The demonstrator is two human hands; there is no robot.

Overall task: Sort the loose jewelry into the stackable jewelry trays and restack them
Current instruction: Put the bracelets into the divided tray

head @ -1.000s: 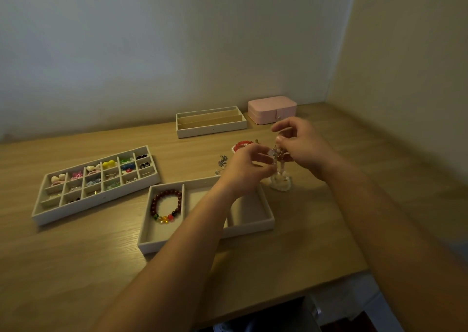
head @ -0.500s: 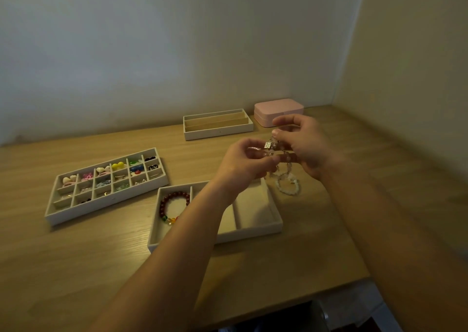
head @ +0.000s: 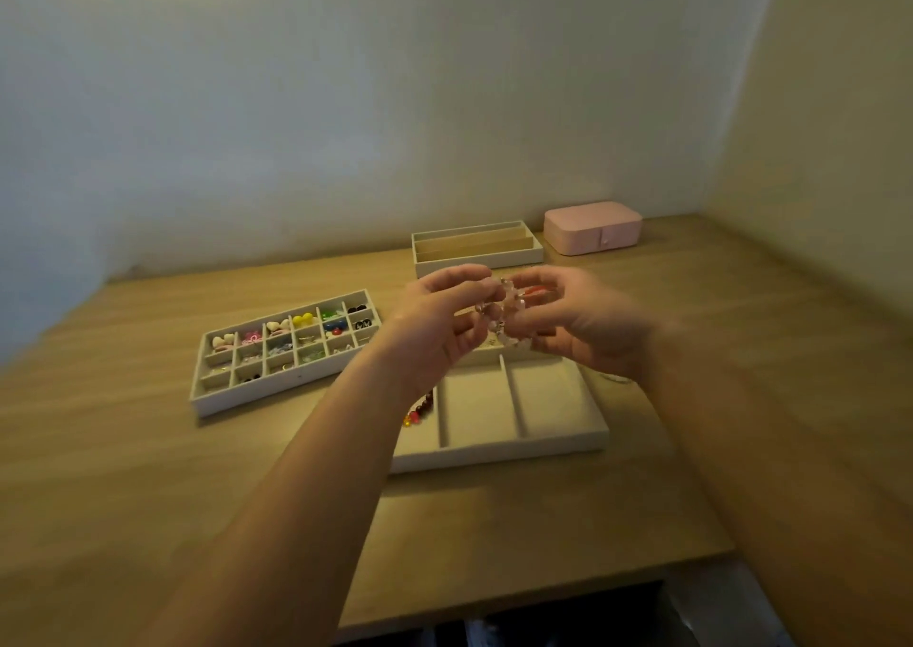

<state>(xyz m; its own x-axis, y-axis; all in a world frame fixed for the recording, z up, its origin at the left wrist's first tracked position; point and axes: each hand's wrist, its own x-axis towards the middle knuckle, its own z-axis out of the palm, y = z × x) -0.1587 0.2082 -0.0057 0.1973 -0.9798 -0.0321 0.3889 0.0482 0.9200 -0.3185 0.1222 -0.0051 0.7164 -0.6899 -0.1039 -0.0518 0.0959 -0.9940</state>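
Note:
My left hand (head: 439,325) and my right hand (head: 588,325) both pinch a pale pink beaded bracelet (head: 504,315), held in the air above the far edge of a three-compartment beige tray (head: 548,399). A dark red bead bracelet (head: 422,407) lies in that tray's left compartment, mostly hidden by my left forearm. To the left sits a many-celled tray (head: 286,379) with small colourful earrings and rings. A third tray (head: 477,249) with long slots stands at the back.
A pink jewelry box (head: 593,227) sits at the back right by the wall corner. Something red (head: 536,292) shows behind my right fingers. A clear bracelet (head: 617,377) peeks out under my right wrist. The wooden table's front edge (head: 543,592) is close.
The camera view has shifted left, so everything sits further right in frame. Both hands lifted the pink bracelet higher and drew it over the three-compartment tray's far edge.

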